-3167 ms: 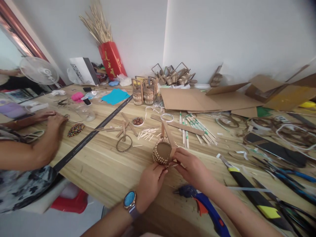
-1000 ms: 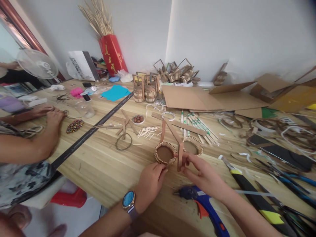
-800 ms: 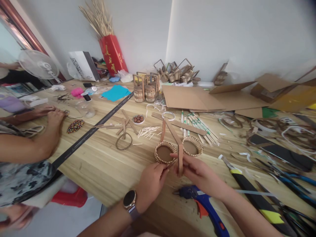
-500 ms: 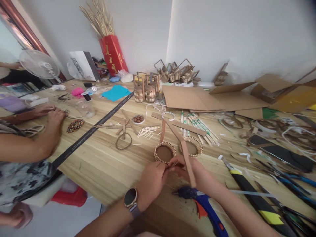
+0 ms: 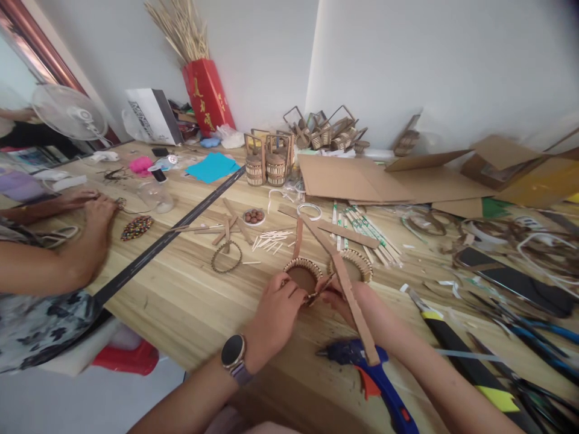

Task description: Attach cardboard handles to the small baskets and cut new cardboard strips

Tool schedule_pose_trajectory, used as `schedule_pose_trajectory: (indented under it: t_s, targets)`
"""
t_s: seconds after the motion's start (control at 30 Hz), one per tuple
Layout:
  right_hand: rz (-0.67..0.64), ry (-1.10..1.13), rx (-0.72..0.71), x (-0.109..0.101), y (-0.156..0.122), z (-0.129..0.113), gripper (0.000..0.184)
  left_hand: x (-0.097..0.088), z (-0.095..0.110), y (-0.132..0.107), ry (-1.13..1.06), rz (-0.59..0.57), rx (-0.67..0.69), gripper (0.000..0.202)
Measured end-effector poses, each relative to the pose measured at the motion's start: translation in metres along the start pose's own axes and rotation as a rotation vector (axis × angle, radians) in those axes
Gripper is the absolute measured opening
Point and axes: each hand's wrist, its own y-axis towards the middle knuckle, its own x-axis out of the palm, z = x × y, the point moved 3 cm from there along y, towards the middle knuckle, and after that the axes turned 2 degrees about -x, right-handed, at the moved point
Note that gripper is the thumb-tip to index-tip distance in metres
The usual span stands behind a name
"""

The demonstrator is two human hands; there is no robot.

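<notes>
Sitting on the table (image 5: pixel 212 313), the basket (image 5: pixel 302 273) looks light and stiff, its stick wall probably fragile, so a gentle hold low down seems best. The right hand (image 5: pixel 370 307) pinches a dark strip (image 5: pixel 322 288) by the near rim; the left hand (image 5: pixel 277 312) bends its fingers there too, exact grip hidden. A brown strap (image 5: pixel 351 295) slants across the right hand, over the glue gun (image 5: pixel 385 384); a second basket (image 5: pixel 360 265) stands just beside.

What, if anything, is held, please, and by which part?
Seemingly the nearer basket, by its near rim, in the left hand; for the right hand, I cannot tell.
</notes>
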Motion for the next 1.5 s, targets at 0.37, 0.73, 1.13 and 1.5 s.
schedule_pose_trajectory:
  t_s: [0.37, 0.73, 1.13, 1.5]
  targets:
    - [-0.020, -0.062, -0.013, 0.010, 0.002, 0.002, 0.023, -0.005, -0.001, 0.008, 0.028, -0.063, 0.078, 0.015]
    - [-0.019, -0.027, -0.008, 0.008, 0.010, -0.006, 0.021, -0.015, -0.002, 0.013, 0.022, -0.127, 0.060, 0.013]
    - [0.061, 0.098, 0.121, -0.010, 0.007, -0.007, 0.020, -0.023, 0.016, 0.014, -0.221, 0.047, -0.094, 0.014]
    - [0.168, 0.235, 0.324, -0.030, -0.025, -0.006, 0.026, 0.000, 0.026, 0.007, -0.923, -0.298, -0.448, 0.024]
